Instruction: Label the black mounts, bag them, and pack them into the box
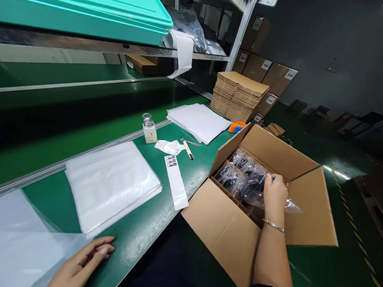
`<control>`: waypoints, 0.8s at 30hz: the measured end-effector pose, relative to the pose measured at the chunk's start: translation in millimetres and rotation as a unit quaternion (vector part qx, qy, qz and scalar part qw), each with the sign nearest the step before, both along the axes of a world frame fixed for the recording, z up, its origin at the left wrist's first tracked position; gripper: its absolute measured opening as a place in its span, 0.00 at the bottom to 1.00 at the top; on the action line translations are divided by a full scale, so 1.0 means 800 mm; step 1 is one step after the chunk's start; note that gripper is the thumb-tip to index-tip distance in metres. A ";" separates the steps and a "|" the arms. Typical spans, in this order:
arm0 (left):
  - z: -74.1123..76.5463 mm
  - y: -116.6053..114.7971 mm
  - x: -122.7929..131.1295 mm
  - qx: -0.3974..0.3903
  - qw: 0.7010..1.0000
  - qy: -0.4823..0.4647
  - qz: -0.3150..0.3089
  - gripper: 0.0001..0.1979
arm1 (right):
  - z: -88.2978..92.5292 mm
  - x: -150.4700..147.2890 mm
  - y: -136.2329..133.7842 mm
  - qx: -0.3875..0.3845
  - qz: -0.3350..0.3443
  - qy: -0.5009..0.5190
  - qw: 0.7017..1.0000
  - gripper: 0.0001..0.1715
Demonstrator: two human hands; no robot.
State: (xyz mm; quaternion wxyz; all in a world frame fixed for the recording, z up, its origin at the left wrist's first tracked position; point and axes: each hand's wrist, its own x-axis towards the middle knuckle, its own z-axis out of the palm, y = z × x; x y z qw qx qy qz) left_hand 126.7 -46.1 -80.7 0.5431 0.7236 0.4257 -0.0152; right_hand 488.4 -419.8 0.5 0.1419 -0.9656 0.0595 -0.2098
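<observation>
My right hand [275, 193] is inside an open cardboard box [228, 225], its fingers closed on a black item in a clear plastic bag [254, 189]. The item's exact kind cannot be made out. Cardboard dividers split the box, and more bagged dark items [230, 177] sit in its compartments. My left hand [83, 262] rests near the front edge of the green table [139, 240], fingers loosely bent and holding nothing visible. It lies beside a clear plastic sheet or bag [17, 245], perhaps touching it. Just beyond is a stack of white plastic bags [113, 186].
On the table are a label strip [177, 186], a small bottle [149, 129], a crumpled white wipe [170, 147], a box cutter [188, 150], tweezers [191, 142], white sheets [199, 120] and an orange-and-blue tape dispenser [237, 127]. Flattened cardboard [237, 96] is piled behind. A teal bin [79, 9] sits overhead.
</observation>
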 end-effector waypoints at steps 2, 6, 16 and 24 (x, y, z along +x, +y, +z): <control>-0.002 0.000 -0.001 0.001 1.000 -0.006 -0.001 0.32 | -0.002 0.002 0.010 -0.017 0.010 0.018 1.000 0.19; -0.006 0.001 -0.005 0.005 1.000 -0.019 -0.004 0.31 | -0.002 0.010 0.011 -0.029 -0.016 0.049 0.998 0.19; -0.017 0.000 -0.010 0.038 0.997 -0.062 -0.017 0.32 | -0.009 0.005 0.004 -0.049 -0.056 0.088 0.993 0.21; -0.028 -0.002 -0.009 0.066 0.991 -0.107 -0.035 0.28 | -0.033 0.026 0.054 -0.032 0.042 0.152 0.987 0.11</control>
